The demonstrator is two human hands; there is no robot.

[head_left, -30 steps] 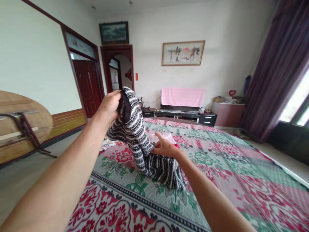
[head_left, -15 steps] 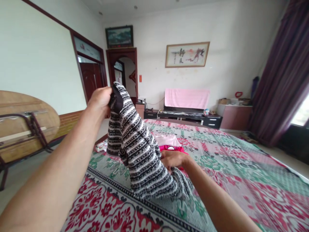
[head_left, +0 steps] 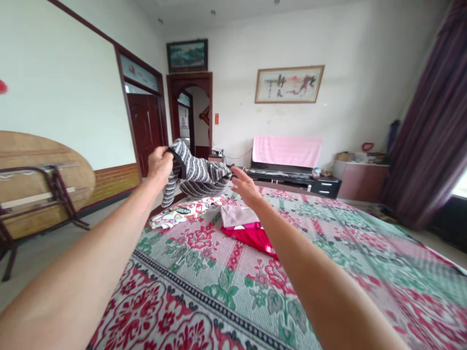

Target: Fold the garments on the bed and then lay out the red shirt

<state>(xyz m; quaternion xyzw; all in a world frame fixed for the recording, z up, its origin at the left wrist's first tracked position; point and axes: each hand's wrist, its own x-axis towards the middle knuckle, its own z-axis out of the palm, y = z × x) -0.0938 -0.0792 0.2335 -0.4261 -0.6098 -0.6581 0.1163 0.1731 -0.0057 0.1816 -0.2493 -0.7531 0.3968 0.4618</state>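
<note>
Sweater (head_left: 202, 177), lifted and unfolded, spans above the floral cover (head_left: 219, 287)'s far left: your left hand (head_left: 159, 163) closed on its dark band (head_left: 179, 163), right hand (head_left: 246, 187) apparently pinching the other end (pink-and-red clothes (head_left: 242, 235) already laid flat).

A round wooden folding table (head_left: 31, 183) is standing on edge at the left, showing its underside. A dark red door (head_left: 145, 127) is standing near an arched doorway (head_left: 189, 80), and a framed landscape (head_left: 188, 55) is hanging above that doorway. On the far wall (head_left: 365, 73), a framed calligraphy picture (head_left: 290, 84) is hanging above a pink cloth (head_left: 287, 149), which is draping over a dark object on a low black cabinet (head_left: 326, 188). Farther right, a pinkish cabinet (head_left: 359, 182) is holding a red heart-shaped object (head_left: 367, 146), while a purple curtain (head_left: 423, 131) is hanging beside a bright window (head_left: 461, 177).
</note>
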